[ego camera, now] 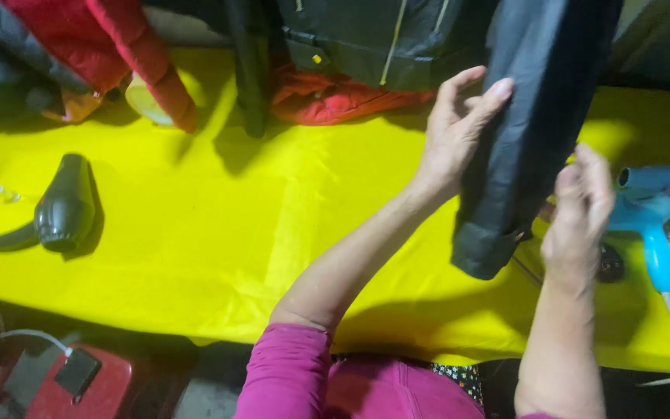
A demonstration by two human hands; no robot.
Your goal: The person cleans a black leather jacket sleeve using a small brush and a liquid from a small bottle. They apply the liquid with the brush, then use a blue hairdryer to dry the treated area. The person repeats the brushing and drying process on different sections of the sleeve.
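Yellow tabletop (195, 233): left hand (459, 132) and right hand (579, 209) flank dark sleeve (521, 140)

Left hand (459, 128): raised, palm turned right, fingers extended and slightly spread, fingertips (499, 89) pressed flat on dark fabric, thumb apart below. Left forearm bare, running diagonally up from magenta sleeve (284, 372) at lower centre. Right hand (579, 213): blurred, back toward camera, fingers together and loosely curved, pointing up, grip not discernible. Right forearm bare, near vertical, rising from bottom edge. Hands near each other, not touching.
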